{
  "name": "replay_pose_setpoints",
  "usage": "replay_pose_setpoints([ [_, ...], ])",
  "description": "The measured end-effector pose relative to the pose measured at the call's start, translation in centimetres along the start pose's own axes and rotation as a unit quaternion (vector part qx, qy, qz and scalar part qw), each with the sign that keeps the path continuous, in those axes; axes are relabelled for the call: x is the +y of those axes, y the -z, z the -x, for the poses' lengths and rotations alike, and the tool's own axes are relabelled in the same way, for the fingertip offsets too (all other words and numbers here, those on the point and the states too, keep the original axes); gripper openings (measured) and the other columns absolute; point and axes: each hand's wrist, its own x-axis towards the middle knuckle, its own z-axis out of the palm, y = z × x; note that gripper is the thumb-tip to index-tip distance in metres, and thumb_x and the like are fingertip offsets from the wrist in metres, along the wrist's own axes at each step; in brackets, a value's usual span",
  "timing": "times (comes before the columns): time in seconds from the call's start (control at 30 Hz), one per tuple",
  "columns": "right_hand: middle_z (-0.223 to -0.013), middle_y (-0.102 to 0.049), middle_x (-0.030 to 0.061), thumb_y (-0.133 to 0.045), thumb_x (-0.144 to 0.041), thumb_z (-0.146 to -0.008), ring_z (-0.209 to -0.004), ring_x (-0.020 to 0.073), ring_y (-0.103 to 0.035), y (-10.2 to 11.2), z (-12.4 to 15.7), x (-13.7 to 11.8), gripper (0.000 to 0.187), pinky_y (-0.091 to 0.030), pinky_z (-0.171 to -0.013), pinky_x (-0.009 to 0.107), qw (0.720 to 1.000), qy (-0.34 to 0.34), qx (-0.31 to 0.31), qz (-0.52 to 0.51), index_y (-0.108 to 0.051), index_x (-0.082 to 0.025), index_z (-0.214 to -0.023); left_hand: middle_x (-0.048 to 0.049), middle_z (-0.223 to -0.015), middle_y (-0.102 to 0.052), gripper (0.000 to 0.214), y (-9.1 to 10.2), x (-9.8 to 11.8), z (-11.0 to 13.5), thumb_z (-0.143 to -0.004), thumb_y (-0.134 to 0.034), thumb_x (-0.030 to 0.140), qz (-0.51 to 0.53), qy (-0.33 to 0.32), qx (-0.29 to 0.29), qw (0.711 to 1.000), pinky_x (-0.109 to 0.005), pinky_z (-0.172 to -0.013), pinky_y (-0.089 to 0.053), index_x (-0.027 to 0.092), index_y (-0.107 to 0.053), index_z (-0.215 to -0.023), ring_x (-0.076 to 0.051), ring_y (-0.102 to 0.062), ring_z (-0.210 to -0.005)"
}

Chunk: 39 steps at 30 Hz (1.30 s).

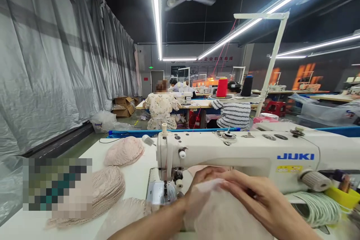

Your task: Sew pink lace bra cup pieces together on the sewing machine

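Note:
A sheer, pale pink piece of fabric (227,213) hangs from both my hands in front of the white sewing machine (225,148). My left hand (204,176) reaches in from the lower left, its fingers closed on the fabric's upper edge and partly hidden behind it. Pressed against the same edge, the fingers of my right hand (253,191) pinch the cloth close to the left fingertips. Both hands are just right of the needle area (168,191), below the machine arm. Another sheer piece (123,213) lies on the white table by my left forearm.
Two stacks of pink lace pieces, one farther back (123,151) and one nearer (109,187), lie left of the machine. At right are a pale green cord coil (320,208) and a yellow container (343,197). Two co-workers sit ahead, beyond the thread cones (221,87).

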Motion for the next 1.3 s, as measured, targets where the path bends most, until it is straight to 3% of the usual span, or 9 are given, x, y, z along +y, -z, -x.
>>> replay_pose_setpoints([
  [0.07,-0.058,-0.061,-0.0013,-0.042,-0.047,-0.090,-0.052,0.0151,-0.054,-0.5,0.2,-0.9,0.033,-0.039,-0.053,0.023,0.998,-0.049,-0.036,0.007,-0.062,-0.023,-0.079,-0.0122,-0.091,-0.064,0.073,-1.3,1.2,3.7,-0.084,-0.033,0.073,0.033,0.021,-0.015,0.999,-0.037,-0.076,-0.048,0.010,-0.063,-0.104,-0.023,-0.063,-0.081],
  [0.13,-0.048,-0.049,-0.0040,-0.042,-0.049,-0.087,-0.044,0.0135,-0.042,-1.8,0.9,-2.0,0.033,-0.031,-0.045,0.023,0.996,-0.076,-0.051,-0.004,-0.059,-0.022,-0.079,-0.0093,-0.078,-0.063,0.079,-2.2,2.3,7.6,-0.073,-0.040,0.081,0.040,0.071,-0.050,0.995,-0.034,-0.073,-0.046,0.010,-0.065,-0.097,-0.021,-0.062,-0.072],
  [0.23,-0.049,-0.043,-0.0068,-0.043,-0.052,-0.085,-0.046,0.0130,-0.039,-3.9,2.0,-4.5,0.033,-0.027,-0.045,0.023,0.986,-0.097,-0.120,-0.066,-0.056,-0.022,-0.090,-0.0034,-0.066,-0.059,0.053,-2.5,3.5,12.7,-0.056,-0.076,0.060,-0.062,0.108,-0.010,0.992,-0.028,-0.067,-0.045,0.011,-0.063,-0.071,-0.014,-0.055,-0.062],
  [0.4,-0.058,-0.048,-0.0061,-0.066,-0.045,-0.069,-0.057,0.0123,-0.045,-6.4,3.8,-7.6,0.027,-0.034,-0.054,0.021,0.937,-0.111,-0.269,-0.192,-0.058,-0.021,-0.078,-0.0027,-0.062,-0.061,0.042,-0.8,4.4,19.7,-0.067,-0.070,0.052,-0.097,0.114,0.122,0.981,-0.026,-0.068,-0.043,0.011,-0.062,-0.069,-0.013,-0.055,-0.062],
  [0.53,-0.055,-0.047,-0.0047,-0.057,-0.049,-0.080,-0.053,0.0104,-0.040,-8.8,5.4,-8.2,0.034,-0.030,-0.051,0.022,0.904,-0.137,-0.317,-0.253,-0.049,-0.020,-0.064,-0.0021,-0.067,-0.063,0.040,0.0,4.2,24.1,-0.060,-0.078,0.045,-0.041,0.187,0.133,0.973,-0.026,-0.066,-0.043,0.011,-0.062,-0.074,-0.013,-0.058,-0.064],
  [0.8,-0.048,-0.024,-0.0107,-0.048,-0.075,-0.077,-0.047,0.0095,-0.021,-12.4,6.1,-9.3,0.053,-0.017,-0.046,0.025,0.917,-0.145,-0.274,-0.250,-0.039,-0.024,-0.064,0.0084,-0.051,-0.042,0.023,0.6,2.6,27.0,-0.063,-0.074,0.031,-0.062,0.185,0.085,0.977,-0.019,-0.049,-0.022,0.011,-0.069,-0.074,-0.004,-0.032,-0.048],
  [0.97,-0.048,-0.028,-0.0103,-0.041,-0.074,-0.082,-0.047,0.0102,-0.021,-13.6,5.8,-9.3,0.052,-0.017,-0.047,0.025,0.917,-0.149,-0.284,-0.236,-0.041,-0.024,-0.069,0.0099,-0.043,-0.033,0.022,1.3,2.8,28.0,-0.064,-0.061,0.017,-0.107,0.205,0.075,0.970,-0.021,-0.043,-0.013,0.012,-0.074,-0.081,-0.005,-0.022,-0.042],
  [1.17,-0.051,-0.034,-0.0080,-0.056,-0.065,-0.076,-0.050,0.0107,-0.029,-13.8,5.6,-9.4,0.045,-0.023,-0.049,0.024,0.899,-0.149,-0.340,-0.231,-0.044,-0.023,-0.066,0.0087,-0.049,-0.038,0.019,2.2,2.3,29.5,-0.069,-0.068,0.027,-0.127,0.190,0.096,0.969,-0.019,-0.044,-0.018,0.012,-0.073,-0.079,-0.004,-0.026,-0.046],
  [1.3,-0.057,-0.044,-0.0029,-0.060,-0.059,-0.071,-0.057,0.0132,-0.041,-12.7,4.5,-9.2,0.043,-0.029,-0.052,0.023,0.897,-0.126,-0.390,-0.165,-0.050,-0.020,-0.056,0.0089,-0.050,-0.035,0.020,4.7,4.3,28.9,-0.074,-0.070,0.034,-0.339,0.216,0.047,0.914,-0.016,-0.041,-0.022,0.014,-0.068,-0.071,-0.005,-0.030,-0.046],
])
